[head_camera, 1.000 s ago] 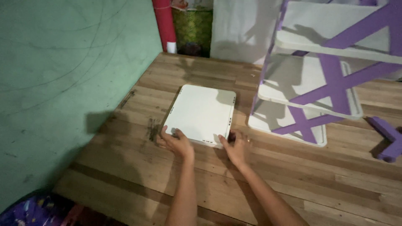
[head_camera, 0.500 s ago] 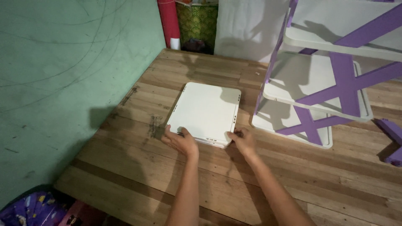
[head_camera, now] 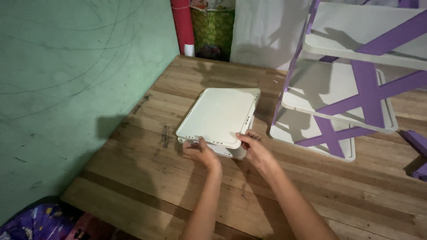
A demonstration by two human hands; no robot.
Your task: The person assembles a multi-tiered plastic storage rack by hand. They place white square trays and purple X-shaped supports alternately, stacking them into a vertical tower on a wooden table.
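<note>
Wooden plank floor (head_camera: 311, 195) below, green scratched wall (head_camera: 80, 80) left. White-and-purple plastic shelf rack (head_camera: 351, 89) right. Red roll (head_camera: 183, 24) upright in corner, beside perhaps patterned green paper (head_camera: 212, 29).

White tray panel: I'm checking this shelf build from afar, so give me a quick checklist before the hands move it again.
1. Left hand on the white tray panel, near edge: ok.
2. Right hand on the near right corner: ok.
3. Near edge raised off the wooden floor: ok.
4. Gap between the panel and the purple-and-white shelf rack: ok, apart.
5. Fingertips wrapped under the panel: cannot tell, hidden.
6. Far edge resting on the floor: cannot tell.
</note>
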